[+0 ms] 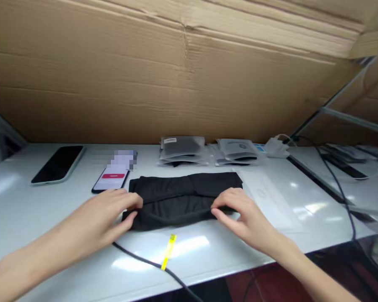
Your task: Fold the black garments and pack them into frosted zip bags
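Observation:
A folded black cloth garment (179,199) lies across the middle of the white table, with a fold line running along its length. My left hand (119,214) pinches its left end between thumb and fingers. At the right part of its near edge, my right hand (236,209) does the same with thumb and forefinger. Which kind of garment it is, I cannot tell. To the right, partly behind my right hand, a clear plastic bag (271,197) lies flat on the table.
Two stacks of bagged dark items, a left stack (183,151) and a right stack (237,151), stand along the cardboard wall (145,84). Two phones, one dark (58,164) and one lit (113,174), lie left. A black cable (138,259) with a yellow tag (169,251) crosses the front edge. A white charger (275,147) sits behind.

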### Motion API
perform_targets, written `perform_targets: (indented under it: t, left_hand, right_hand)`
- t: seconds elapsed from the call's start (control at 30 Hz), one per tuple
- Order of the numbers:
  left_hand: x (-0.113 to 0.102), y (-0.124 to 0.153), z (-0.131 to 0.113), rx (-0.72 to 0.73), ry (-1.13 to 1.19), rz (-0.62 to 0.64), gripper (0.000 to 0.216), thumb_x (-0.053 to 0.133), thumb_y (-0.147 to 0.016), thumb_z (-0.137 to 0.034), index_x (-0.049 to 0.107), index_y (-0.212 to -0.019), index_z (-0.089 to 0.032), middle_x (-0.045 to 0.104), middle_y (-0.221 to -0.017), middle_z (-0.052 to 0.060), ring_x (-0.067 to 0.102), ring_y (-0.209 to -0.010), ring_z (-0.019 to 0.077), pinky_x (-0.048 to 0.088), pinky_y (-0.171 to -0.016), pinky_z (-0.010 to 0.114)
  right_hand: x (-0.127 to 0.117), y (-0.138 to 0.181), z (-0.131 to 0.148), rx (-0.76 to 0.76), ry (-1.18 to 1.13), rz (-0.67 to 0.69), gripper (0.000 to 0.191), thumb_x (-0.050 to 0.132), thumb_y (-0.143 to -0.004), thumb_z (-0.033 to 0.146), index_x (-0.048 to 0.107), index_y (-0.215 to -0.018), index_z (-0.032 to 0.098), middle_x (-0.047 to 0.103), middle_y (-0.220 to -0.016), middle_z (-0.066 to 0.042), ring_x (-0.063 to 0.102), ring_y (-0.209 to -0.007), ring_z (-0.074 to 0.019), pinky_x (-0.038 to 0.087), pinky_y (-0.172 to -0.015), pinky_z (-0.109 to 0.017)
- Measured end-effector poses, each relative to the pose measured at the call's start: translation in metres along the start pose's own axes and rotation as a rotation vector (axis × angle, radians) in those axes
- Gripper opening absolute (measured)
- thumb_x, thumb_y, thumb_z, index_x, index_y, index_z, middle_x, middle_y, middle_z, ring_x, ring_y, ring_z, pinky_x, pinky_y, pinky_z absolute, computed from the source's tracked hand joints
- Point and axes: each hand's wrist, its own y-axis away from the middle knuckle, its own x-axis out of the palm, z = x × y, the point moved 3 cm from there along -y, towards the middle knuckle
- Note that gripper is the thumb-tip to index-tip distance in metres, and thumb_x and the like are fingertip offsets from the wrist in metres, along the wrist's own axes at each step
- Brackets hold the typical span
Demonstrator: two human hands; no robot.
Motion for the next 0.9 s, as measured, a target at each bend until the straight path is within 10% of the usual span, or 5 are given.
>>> perform_targets:
  t: [0.3, 0.53, 0.9]
  left_hand:
    - [0.009, -0.011, -0.015, -0.015, -0.249, -0.15, 0.035, 0.043, -0.094, -0.03, 0.059, -0.123, -0.017, 0.065, -0.114, 0.012, 0.061, -0.101, 0.0297, 0.049, -0.084, 0.044]
    - [0.036, -0.055, -0.073, 0.322, -0.043, 0.045, 0.04, 0.05, -0.093, -0.026, 0.053, -0.133, -0.022, 0.052, -0.143, 0.01, 0.043, -0.135, 0.03, 0.042, -0.104, 0.045]
    - [0.078, -0.089, -0.083, 0.398, -0.006, 0.142, 0.045, 0.04, -0.098, -0.039, 0.051, -0.138, -0.02, 0.047, -0.148, 0.012, 0.04, -0.139, 0.0305, 0.034, -0.112, 0.046]
  right_hand:
    - [-0.015, 0.006, -0.033, 0.169, 0.148, -0.232, 0.021, 0.055, -0.09, 0.037, 0.065, -0.103, 0.023, 0.072, -0.101, -0.008, 0.065, -0.096, -0.0263, 0.05, -0.084, -0.041]
    - [-0.039, 0.037, -0.079, 0.529, 0.208, -0.123, 0.052, 0.048, -0.09, 0.051, 0.05, -0.132, 0.02, 0.071, -0.079, -0.005, 0.066, -0.064, -0.0232, 0.049, -0.059, -0.034]
    - [-0.01, 0.015, -0.084, 0.55, 0.033, -0.252, 0.061, 0.054, -0.084, 0.042, 0.041, -0.138, 0.016, 0.063, -0.082, -0.001, 0.059, -0.058, -0.0171, 0.047, -0.059, -0.031]
